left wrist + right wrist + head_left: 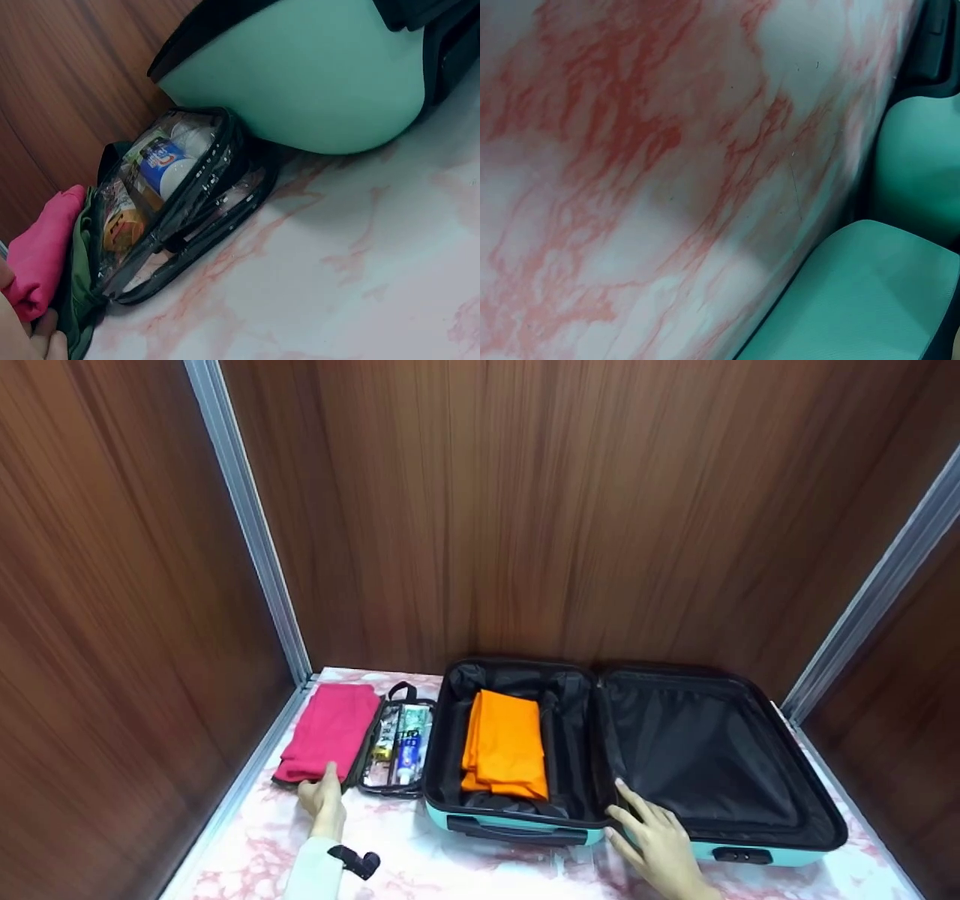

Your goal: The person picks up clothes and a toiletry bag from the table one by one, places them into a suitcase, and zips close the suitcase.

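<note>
Pink cloth: I see a folded pink cloth (330, 727) by the left edge of the counter (420, 862), close to the far left corner.
Left hand: The left hand (324, 797) is at the near end of the pink cloth. I see the thumb on top and the other fingers tucked in at the end, so they pinch the cloth.
Green cloth: A dark green cloth (79, 289) lies under the pink cloth and sticks out on its right side.
Clear bag: Just right of the cloths is a see-through bag (391, 791) with black edges and a small black loop at its far end. Inside I see a blue and white tube (409, 757) and something gold (383, 752).
Suitcase: A mint green suitcase (574, 735) lies wide open along the far edge of the counter. It is black inside. Its right half reaches close to the right edge.
Orange cloth: A folded orange cloth (510, 742) lies in the left half of the suitcase, in the middle.
Right hand: The right hand (658, 844) is at the near side of the suitcase, where the two halves meet. Its fingers are spread out, not curled, and some tips touch the rim.
Lock: A black lock (742, 855) is on the near side of the right half.
Sleeve: The left arm has a pale sleeve (311, 870) and a black strap (356, 861) at the wrist.
Walls: Brown wood walls (510, 510) stand behind the counter and at both sides.
</note>
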A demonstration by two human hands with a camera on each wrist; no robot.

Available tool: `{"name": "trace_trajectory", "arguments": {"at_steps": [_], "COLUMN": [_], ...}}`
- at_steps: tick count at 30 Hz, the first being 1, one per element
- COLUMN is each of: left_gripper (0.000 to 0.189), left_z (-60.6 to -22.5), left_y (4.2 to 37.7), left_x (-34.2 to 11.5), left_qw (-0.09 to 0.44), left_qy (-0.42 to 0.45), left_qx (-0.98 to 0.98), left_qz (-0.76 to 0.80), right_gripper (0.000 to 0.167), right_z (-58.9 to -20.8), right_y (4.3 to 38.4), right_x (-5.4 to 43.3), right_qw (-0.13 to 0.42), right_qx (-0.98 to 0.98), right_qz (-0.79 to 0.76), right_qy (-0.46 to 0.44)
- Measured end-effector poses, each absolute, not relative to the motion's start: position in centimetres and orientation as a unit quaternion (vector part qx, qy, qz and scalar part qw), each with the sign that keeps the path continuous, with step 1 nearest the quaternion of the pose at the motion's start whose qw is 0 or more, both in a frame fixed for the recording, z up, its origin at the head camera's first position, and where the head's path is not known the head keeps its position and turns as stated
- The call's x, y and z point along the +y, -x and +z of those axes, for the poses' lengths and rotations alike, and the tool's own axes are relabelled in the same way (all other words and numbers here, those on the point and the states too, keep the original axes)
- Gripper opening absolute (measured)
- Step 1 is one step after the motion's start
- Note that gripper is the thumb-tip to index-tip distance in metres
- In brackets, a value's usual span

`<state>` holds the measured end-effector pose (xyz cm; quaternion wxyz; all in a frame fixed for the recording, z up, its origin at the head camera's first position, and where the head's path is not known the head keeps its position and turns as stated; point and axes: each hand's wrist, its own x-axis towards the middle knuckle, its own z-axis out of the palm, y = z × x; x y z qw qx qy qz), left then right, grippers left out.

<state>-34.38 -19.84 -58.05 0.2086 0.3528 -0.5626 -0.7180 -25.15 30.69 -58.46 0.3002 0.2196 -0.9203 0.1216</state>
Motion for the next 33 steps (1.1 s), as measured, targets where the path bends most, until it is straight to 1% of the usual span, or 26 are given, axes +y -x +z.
{"name": "trace_trajectory", "arguments": {"at_steps": [3, 7, 10, 14, 21, 26, 33], "left_gripper": [0.063, 0.070, 0.080, 0.086, 0.078, 0.081, 0.085], "left_z": [-58.4, -59.1, -59.1, -58.6, -58.2, -58.5, -58.6], "left_y": [34.4, 34.7, 34.6, 34.2, 34.2, 34.2, 33.8], "left_x": [-20.0, -20.5, -20.8, -21.0, -21.3, -21.5, -21.2], "left_qw": [0.213, 0.209, 0.193, 0.167, 0.167, 0.163, 0.157], "left_qy": [-0.356, -0.361, -0.352, -0.338, -0.322, -0.304, -0.303], "left_qx": [-0.565, -0.577, -0.577, -0.569, -0.557, -0.559, -0.542], "left_qz": [-0.713, -0.702, -0.711, -0.731, -0.747, -0.754, -0.768], "right_gripper": [0.032, 0.032, 0.032, 0.032, 0.032, 0.031, 0.031], "right_z": [-58.5, -58.5, -58.5, -58.5, -58.2, -58.2, -58.3], "right_y": [25.1, 25.1, 25.1, 25.1, 25.0, 25.0, 25.1], "right_x": [30.6, 30.6, 30.5, 30.5, 30.4, 30.4, 30.5], "right_qw": [0.300, 0.303, 0.306, 0.308, 0.313, 0.308, 0.303], "right_qx": [-0.920, -0.918, -0.917, -0.916, -0.916, -0.919, -0.921], "right_qz": [0.123, 0.126, 0.126, 0.124, 0.123, 0.120, 0.118], "right_qy": [-0.220, -0.222, -0.223, -0.223, -0.219, -0.216, -0.213]}}
